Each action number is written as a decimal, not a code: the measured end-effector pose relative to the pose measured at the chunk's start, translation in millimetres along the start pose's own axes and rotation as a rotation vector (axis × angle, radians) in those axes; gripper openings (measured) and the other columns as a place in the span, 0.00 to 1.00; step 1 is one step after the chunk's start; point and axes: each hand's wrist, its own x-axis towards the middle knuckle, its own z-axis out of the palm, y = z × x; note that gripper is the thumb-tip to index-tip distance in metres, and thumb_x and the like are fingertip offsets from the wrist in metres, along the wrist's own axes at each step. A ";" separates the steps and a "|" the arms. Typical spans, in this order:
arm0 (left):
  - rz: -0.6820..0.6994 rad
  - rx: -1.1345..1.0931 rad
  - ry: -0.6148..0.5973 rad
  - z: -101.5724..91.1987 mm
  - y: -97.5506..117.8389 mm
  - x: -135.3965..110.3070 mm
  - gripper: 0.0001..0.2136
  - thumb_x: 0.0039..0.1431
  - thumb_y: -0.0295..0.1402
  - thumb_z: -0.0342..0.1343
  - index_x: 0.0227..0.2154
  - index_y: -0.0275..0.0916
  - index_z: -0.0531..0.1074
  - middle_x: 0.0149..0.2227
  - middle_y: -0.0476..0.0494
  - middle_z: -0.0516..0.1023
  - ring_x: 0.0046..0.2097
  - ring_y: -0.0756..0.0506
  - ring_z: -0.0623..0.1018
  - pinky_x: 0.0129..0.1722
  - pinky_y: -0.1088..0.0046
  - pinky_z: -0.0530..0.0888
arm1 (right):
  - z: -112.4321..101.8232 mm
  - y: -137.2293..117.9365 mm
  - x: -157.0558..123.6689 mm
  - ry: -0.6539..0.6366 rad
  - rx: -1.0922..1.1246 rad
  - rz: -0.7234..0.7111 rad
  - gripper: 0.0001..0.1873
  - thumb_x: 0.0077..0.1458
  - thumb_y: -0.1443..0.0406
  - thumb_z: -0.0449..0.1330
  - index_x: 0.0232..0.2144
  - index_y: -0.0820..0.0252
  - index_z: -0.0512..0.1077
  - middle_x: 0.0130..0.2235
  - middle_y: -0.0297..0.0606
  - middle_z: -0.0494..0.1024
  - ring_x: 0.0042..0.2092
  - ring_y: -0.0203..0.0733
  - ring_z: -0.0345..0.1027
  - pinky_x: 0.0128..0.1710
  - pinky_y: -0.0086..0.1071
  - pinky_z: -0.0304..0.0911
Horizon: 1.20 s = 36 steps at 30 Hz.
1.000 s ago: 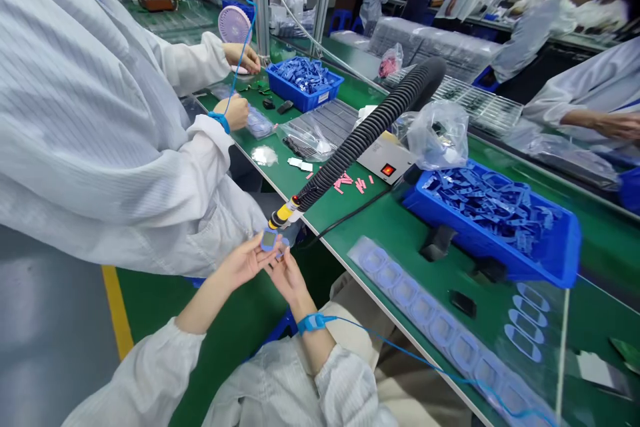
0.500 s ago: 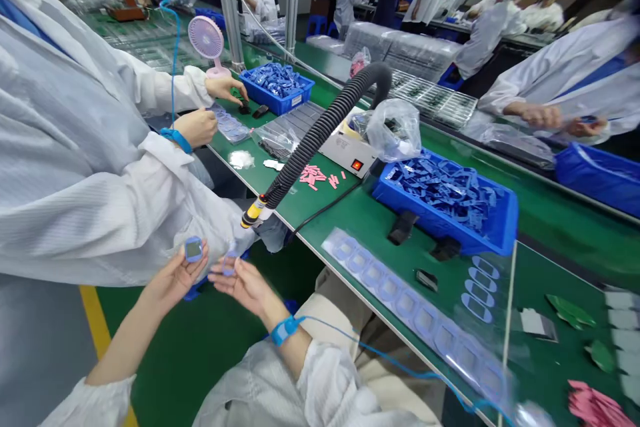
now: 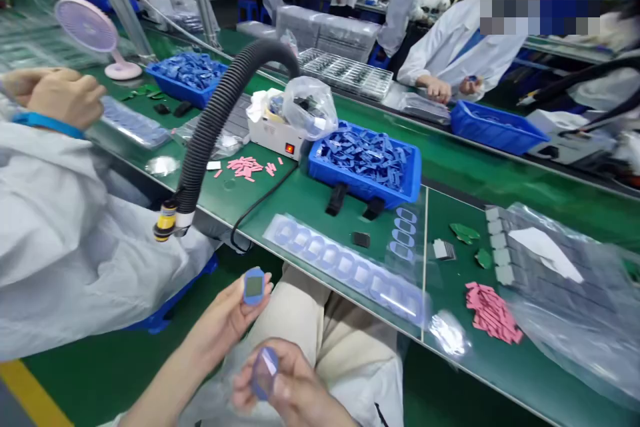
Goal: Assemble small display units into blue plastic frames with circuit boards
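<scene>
My left hand [image 3: 227,317] grips a small rounded blue-framed piece with a dark square screen [image 3: 254,286], its face turned up. Lower and to the right, my right hand [image 3: 295,380] pinches a clear bluish rounded cover [image 3: 265,373] that catches the light. The two pieces are apart, both over my lap and off the bench edge. Nearest on the bench lies a clear strip of rounded blue-rimmed covers [image 3: 330,257]. Behind it sits a small dark square piece [image 3: 361,239].
A black flexible hose [image 3: 210,113] with a yellow-ringed nozzle arches over the bench at left. Further back stand a blue bin of blue strips [image 3: 365,187] and a white box with a red switch [image 3: 274,137]. Pink strips [image 3: 493,312] lie right. A co-worker's hands [image 3: 65,97] are at left.
My view has swung to the right. My hands have moved from beside the co-worker's coat to over my lap, each still holding its piece; the right hand is now lower, its cover turned.
</scene>
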 end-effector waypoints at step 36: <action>-0.290 -0.086 -0.374 173.5 -99.3 -23.1 0.12 0.56 0.39 0.59 0.42 0.41 0.78 0.42 0.45 0.83 0.50 0.44 0.78 0.48 0.75 0.75 | -14.4 -136.4 -102.8 0.494 -0.089 -0.772 0.18 0.49 0.47 0.62 0.33 0.52 0.76 0.25 0.35 0.77 0.24 0.33 0.70 0.22 0.24 0.67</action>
